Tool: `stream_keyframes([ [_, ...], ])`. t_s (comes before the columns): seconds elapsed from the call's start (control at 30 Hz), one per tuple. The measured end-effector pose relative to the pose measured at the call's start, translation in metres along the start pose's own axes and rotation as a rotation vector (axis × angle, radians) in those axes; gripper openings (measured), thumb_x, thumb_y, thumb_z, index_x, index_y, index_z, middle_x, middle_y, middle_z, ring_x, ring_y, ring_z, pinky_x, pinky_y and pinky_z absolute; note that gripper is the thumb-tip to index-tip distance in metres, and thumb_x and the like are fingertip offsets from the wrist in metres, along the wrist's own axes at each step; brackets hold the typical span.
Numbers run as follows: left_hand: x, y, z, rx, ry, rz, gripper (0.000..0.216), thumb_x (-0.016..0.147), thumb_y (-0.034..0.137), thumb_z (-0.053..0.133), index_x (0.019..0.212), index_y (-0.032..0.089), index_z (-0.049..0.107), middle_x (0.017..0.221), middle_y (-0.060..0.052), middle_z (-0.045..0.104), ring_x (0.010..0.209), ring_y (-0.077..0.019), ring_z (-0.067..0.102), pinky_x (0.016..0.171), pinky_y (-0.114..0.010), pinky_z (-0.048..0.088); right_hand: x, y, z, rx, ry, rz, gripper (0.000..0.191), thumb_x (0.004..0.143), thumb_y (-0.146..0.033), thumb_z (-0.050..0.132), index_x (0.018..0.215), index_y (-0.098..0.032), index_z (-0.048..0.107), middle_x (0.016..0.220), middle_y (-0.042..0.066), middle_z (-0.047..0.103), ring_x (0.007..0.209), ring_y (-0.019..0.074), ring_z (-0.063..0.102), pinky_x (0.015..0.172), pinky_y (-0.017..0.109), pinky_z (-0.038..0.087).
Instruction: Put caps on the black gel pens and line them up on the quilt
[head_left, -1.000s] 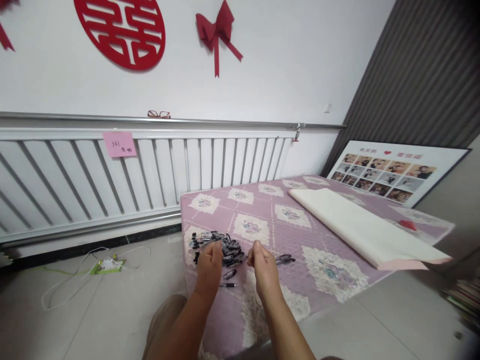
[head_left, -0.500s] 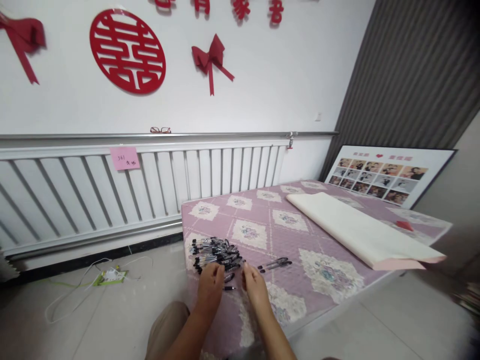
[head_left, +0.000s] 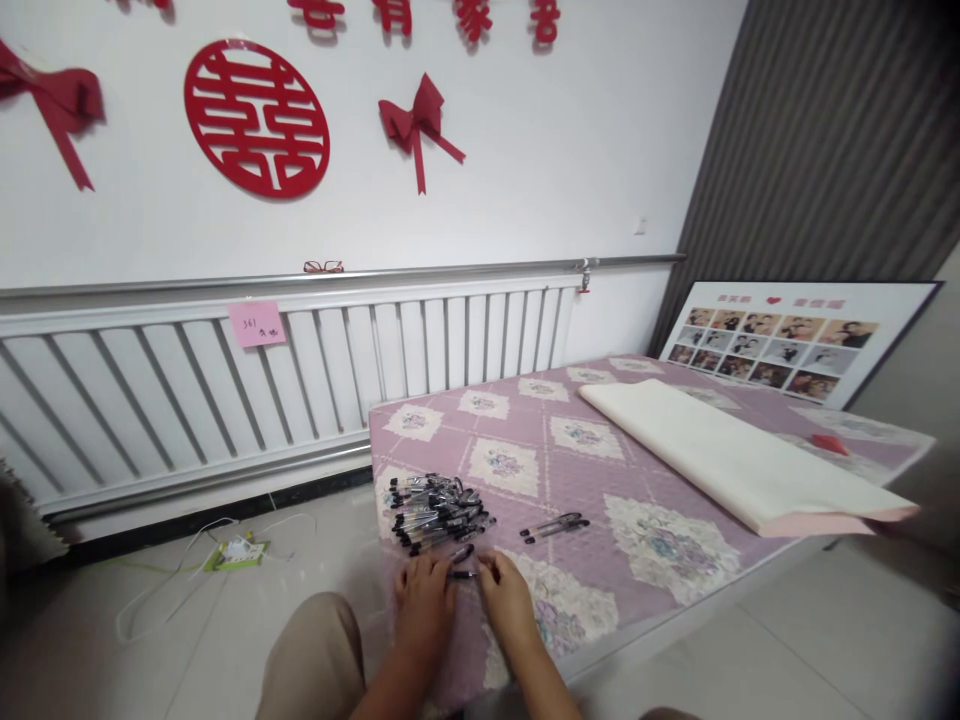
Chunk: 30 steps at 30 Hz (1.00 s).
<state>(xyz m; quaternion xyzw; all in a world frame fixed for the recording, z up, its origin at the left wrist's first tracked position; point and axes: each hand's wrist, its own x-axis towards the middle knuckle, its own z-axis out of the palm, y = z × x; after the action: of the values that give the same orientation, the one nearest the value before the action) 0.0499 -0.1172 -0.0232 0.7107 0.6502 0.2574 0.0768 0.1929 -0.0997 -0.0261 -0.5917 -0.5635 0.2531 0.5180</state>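
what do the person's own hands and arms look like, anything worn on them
The bare left hand and bare right hand have no gloves. No sleeve, watch or bracelet shows on either bare forearm; rings are too small to tell. Beige cloth trousers cover one knee.
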Motion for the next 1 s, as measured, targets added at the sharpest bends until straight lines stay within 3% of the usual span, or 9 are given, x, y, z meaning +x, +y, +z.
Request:
stream_keyframes([
  [0.33, 0.004, -0.002, -0.003, -0.033, -0.066, -0.006, 0.023, 0.082, 0.019, 0.050, 0.095, 0.028, 0.067, 0.099, -0.004, 0.062, 0.102, -0.0249, 0.052, 0.092, -0.045, 0.032, -0.004, 0.001, 0.002, -0.086, -0.126, -0.150, 0.034, 0.067, -0.011, 0.045, 0.087, -0.021, 0.071, 0.087, 0.007, 0.068, 0.087, 0.0210, 0.063, 0.082, 0.032, 0.048],
  [0.47, 0.003, -0.005, -0.002, -0.116, -0.074, 0.046, 0.026, 0.082, 0.017, 0.049, 0.099, 0.028, 0.066, 0.102, -0.004, 0.063, 0.105, -0.0243, 0.051, 0.095, -0.045, 0.030, -0.004, 0.001, -0.002, -0.061, -0.203, -0.129, 0.030, 0.070, -0.015, 0.048, 0.089, -0.022, 0.070, 0.087, 0.005, 0.069, 0.085, 0.0211, 0.063, 0.080, 0.032, 0.048],
  [0.67, 0.005, -0.010, -0.002, -0.189, -0.120, 0.097, 0.026, 0.084, 0.016, 0.045, 0.099, 0.027, 0.063, 0.101, -0.003, 0.066, 0.104, -0.0247, 0.054, 0.099, -0.052, 0.026, -0.003, 0.000, -0.008, 0.074, -0.309, 0.021, 0.026, 0.074, -0.024, 0.053, 0.095, -0.021, 0.068, 0.086, 0.003, 0.069, 0.079, 0.0196, 0.063, 0.076, 0.031, 0.048],
  [0.8, 0.009, -0.011, -0.003, -0.222, -0.121, 0.129, 0.025, 0.083, 0.014, 0.045, 0.095, 0.025, 0.063, 0.098, -0.004, 0.066, 0.100, -0.0229, 0.057, 0.100, -0.049, 0.028, 0.000, -0.004, -0.011, 0.079, -0.328, 0.087, 0.017, 0.073, -0.029, 0.056, 0.084, -0.020, 0.067, 0.072, 0.000, 0.066, 0.069, 0.0181, 0.060, 0.067, 0.028, 0.046],
  [1.0, 0.009, -0.016, 0.001, -0.230, -0.116, 0.164, 0.030, 0.083, 0.012, 0.044, 0.100, 0.027, 0.063, 0.100, -0.004, 0.067, 0.099, -0.0221, 0.058, 0.098, -0.047, 0.031, 0.001, -0.014, -0.013, 0.029, -0.367, 0.094, 0.018, 0.078, -0.035, 0.054, 0.077, -0.021, 0.064, 0.074, 0.001, 0.065, 0.072, 0.0185, 0.058, 0.068, 0.027, 0.043],
])
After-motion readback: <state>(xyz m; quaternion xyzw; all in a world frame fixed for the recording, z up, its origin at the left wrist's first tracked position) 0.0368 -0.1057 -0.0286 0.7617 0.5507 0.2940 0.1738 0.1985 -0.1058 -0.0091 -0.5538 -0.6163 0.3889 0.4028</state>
